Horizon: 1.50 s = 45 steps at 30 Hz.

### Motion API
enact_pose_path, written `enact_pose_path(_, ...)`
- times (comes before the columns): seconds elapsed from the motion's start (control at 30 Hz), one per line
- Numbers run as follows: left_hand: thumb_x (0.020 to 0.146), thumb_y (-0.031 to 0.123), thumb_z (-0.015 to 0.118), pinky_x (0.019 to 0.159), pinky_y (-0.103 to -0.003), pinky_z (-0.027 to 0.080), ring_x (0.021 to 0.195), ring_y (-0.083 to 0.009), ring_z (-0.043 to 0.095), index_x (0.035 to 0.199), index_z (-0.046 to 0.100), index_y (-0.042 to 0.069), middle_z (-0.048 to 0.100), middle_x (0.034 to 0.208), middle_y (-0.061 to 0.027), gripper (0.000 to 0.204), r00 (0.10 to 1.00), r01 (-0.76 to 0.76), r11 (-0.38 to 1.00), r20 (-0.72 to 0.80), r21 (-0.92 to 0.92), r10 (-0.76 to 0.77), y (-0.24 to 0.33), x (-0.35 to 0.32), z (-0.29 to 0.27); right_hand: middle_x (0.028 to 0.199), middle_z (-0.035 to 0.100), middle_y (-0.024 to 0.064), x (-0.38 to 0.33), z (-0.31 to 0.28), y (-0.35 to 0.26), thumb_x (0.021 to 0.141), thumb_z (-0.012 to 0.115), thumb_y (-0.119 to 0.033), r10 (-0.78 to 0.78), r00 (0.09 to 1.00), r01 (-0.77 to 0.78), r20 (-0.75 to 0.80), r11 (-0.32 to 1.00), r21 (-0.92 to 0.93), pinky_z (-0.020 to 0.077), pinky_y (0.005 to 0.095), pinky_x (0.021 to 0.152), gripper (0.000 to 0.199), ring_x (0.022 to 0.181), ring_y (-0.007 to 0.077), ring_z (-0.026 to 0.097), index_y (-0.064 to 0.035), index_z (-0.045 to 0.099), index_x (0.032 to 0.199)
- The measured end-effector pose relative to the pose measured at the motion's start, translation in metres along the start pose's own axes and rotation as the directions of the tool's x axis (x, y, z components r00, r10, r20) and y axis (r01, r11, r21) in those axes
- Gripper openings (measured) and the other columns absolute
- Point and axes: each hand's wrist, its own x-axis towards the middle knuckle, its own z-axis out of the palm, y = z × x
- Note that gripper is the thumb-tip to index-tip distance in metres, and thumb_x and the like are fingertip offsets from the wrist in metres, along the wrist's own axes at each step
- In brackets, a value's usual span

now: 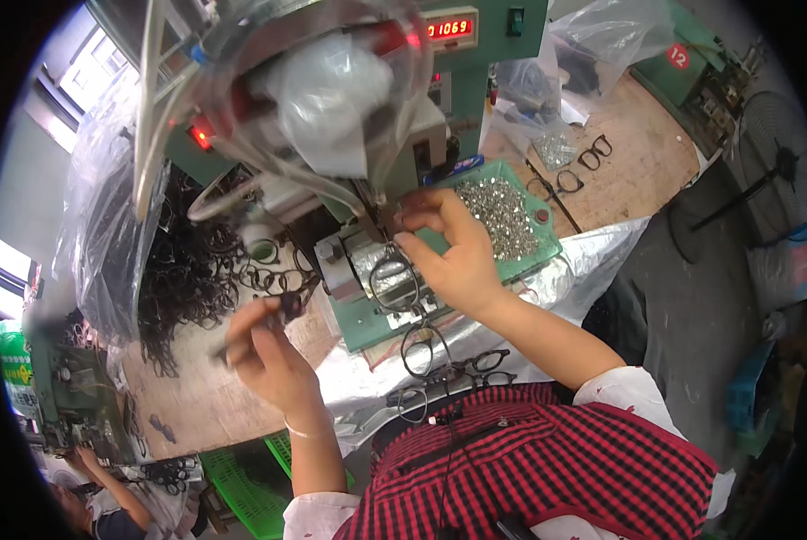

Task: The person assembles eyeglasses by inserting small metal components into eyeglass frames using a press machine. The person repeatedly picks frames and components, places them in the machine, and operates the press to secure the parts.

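My right hand [462, 252] is at the working head of a green bench machine [358, 337], its thumb and fingers pinched at the upper end of a dark eyeglass frame [402, 346]. The frame's round rims hang down over the machine's front edge; the fingertips partly hide the spot where it meets the machine. To the left, my left hand [277, 364] is raised above the bench, its fingers closed around a small dark object [291, 306] that motion blurs. More dark eyeglass frames [475, 367] lie on silvery sheeting close to my apron.
Right of the machine sits a green tray [552, 245] full of small shiny metal parts. Several finished-looking frames [565, 183] lie beyond it. A heap of dark frame pieces [188, 288] covers the left bench. Clear hoses [152, 117] hang overhead. Another person's arm [116, 481] shows at lower left.
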Motion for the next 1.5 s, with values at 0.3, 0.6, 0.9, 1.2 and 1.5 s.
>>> enact_pose_path(0.3, 0.095, 0.009, 0.066, 0.082, -0.039, 0.053, 0.085, -0.028, 0.067, 0.102, 0.062, 0.008, 0.073, 0.092, -0.0161, 0.008, 0.877, -0.36, 0.926, 0.381, 0.117, 0.293, 0.06, 0.011, 0.027, 0.11, 0.071, 0.0133, -0.022, 0.002, -0.041, 0.09, 0.064, 0.001, 0.239, 0.969, -0.247, 0.067, 0.895, 0.372, 0.0484, 0.0318, 0.097, 0.057, 0.108, 0.0204, 0.067, 0.0037, 0.042, 0.143)
enact_pose_path(0.6, 0.074, 0.008, 0.08, 0.093, -0.053, 0.056, 0.096, -0.0332, 0.066, 0.097, 0.076, 0.012, 0.074, 0.107, -0.0062, 0.024, 0.538, -0.681, 0.718, 0.766, 0.148, 0.352, 0.019, -0.008, 0.054, 0.125, 0.065, 0.0183, -0.018, -0.082, 0.055, 0.08, 0.073, -0.013, -0.116, 0.993, 0.064, -0.015, 0.648, -0.759, 0.0459, 0.0475, 0.104, 0.026, 0.127, 0.0377, 0.055, -0.0095, 0.076, 0.105)
enact_pose_path(0.9, 0.07, 0.011, 0.082, 0.092, -0.053, 0.054, 0.091, -0.0285, 0.058, 0.099, 0.077, 0.013, 0.073, 0.109, -0.0035, 0.029, 0.535, -0.664, 0.735, 0.775, 0.139, 0.336, 0.02, -0.005, 0.058, 0.126, 0.063, 0.0164, -0.024, -0.095, 0.082, 0.077, 0.077, -0.017, -0.218, 0.976, 0.118, -0.028, 0.628, -0.769, 0.05, 0.0475, 0.094, 0.014, 0.129, 0.0361, 0.054, -0.0118, 0.075, 0.09)
enact_pose_path(1.2, 0.089, 0.013, 0.075, 0.107, -0.048, 0.045, 0.116, -0.0382, 0.061, 0.115, 0.068, 0.005, 0.066, 0.126, -0.0169, 0.029, 0.818, -0.572, 0.326, 0.497, 0.753, 0.29, 0.022, -0.034, -0.033, 0.098, 0.069, 0.0056, -0.035, -0.104, 0.093, 0.096, 0.066, -0.009, 0.053, 0.923, -0.106, -0.381, 0.987, -0.12, 0.0511, 0.0301, 0.082, 0.008, 0.091, 0.0167, 0.065, -0.0019, 0.067, 0.1)
enact_pose_path(1.5, 0.078, 0.014, 0.08, 0.116, -0.051, 0.03, 0.131, -0.0407, 0.047, 0.095, 0.073, 0.012, 0.056, 0.141, -0.0125, 0.019, 0.906, -0.393, 0.064, 0.398, 0.917, -0.146, -0.041, 0.08, -0.145, 0.096, 0.071, 0.0022, -0.007, -0.07, 0.091, 0.093, 0.068, -0.004, 0.145, 0.897, -0.12, -0.418, 0.989, 0.086, 0.0497, 0.0234, 0.079, 0.012, 0.086, 0.0092, 0.064, -0.0016, 0.071, 0.105)
